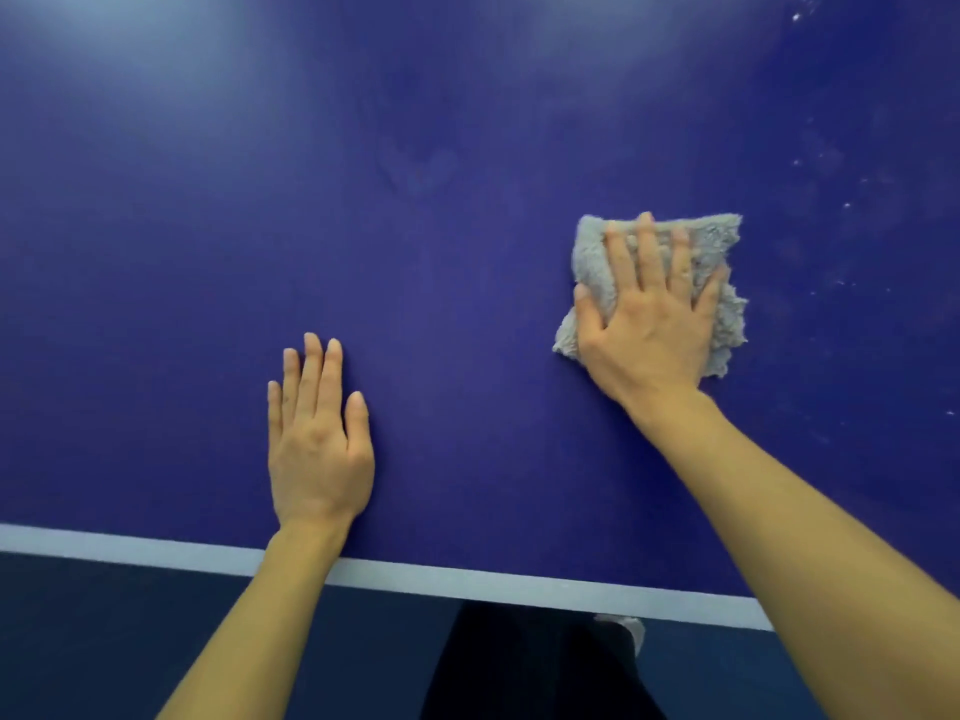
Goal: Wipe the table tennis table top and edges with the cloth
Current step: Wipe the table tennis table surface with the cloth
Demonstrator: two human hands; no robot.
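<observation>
Blue table (441, 278), white line (156, 545) at near edge | grey cloth (589, 262) right | left hand (317, 449) flat | specks (847, 205) far right

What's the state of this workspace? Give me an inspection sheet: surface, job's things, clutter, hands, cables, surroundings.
Surface: blue table top; white specks scattered on its right side, faint smears near the middle; white line along the near edge.
Job's things: grey cloth lies on the table top, under the right hand.
Clutter: nothing seen.
Hands: left hand lies flat on the table top, fingers straight, holding nothing; right hand presses on the cloth with its fingers spread.
Cables: nothing seen.
Surroundings: dark floor below the near edge; a dark trouser leg and a pale shoe of the person.
</observation>
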